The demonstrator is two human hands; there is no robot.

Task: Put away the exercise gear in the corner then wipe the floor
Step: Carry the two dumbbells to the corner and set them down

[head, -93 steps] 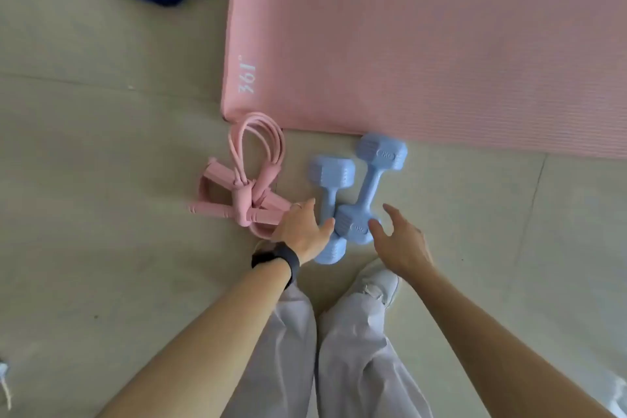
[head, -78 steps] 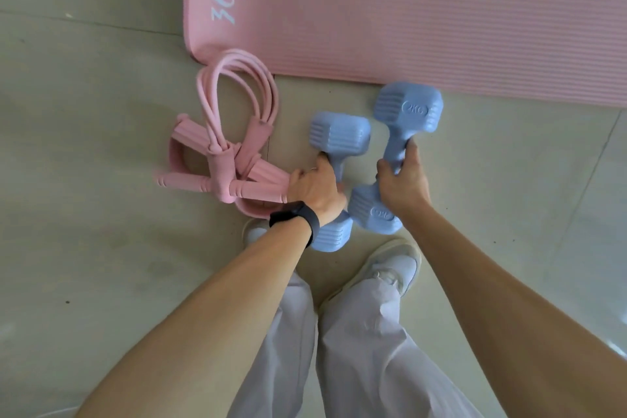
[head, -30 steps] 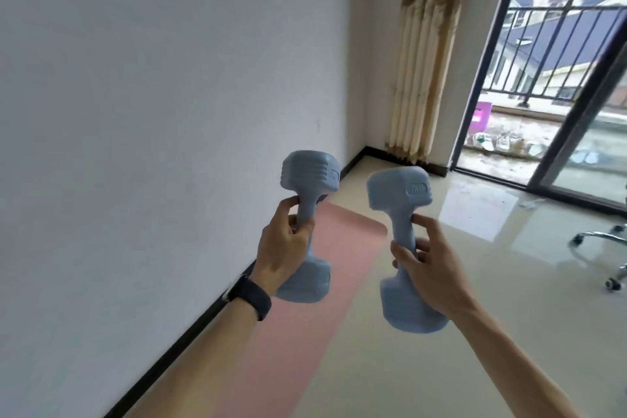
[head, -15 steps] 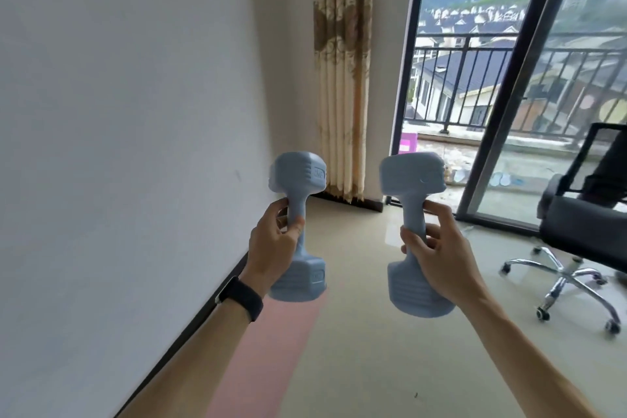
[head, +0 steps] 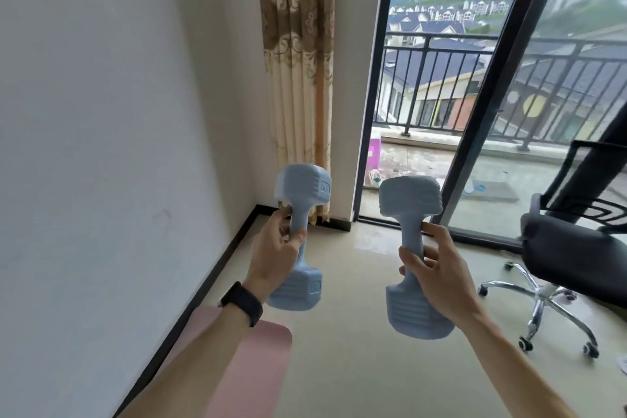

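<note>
Room corner ahead: white wall at left, patterned curtain, glass balcony door. Fingers of left hand wrapped round handle of left dumbbell. Right hand clenched round handle of right dumbbell. Both dumbbells upright, apart, in the air above the floor (both pale blue). Black wristband on left wrist. Pink mat along wall below; office chair at right.

Dumbbells matt w/ ribbed ends; floor glossy; chair base shiny metal; curtain cloth.
</note>
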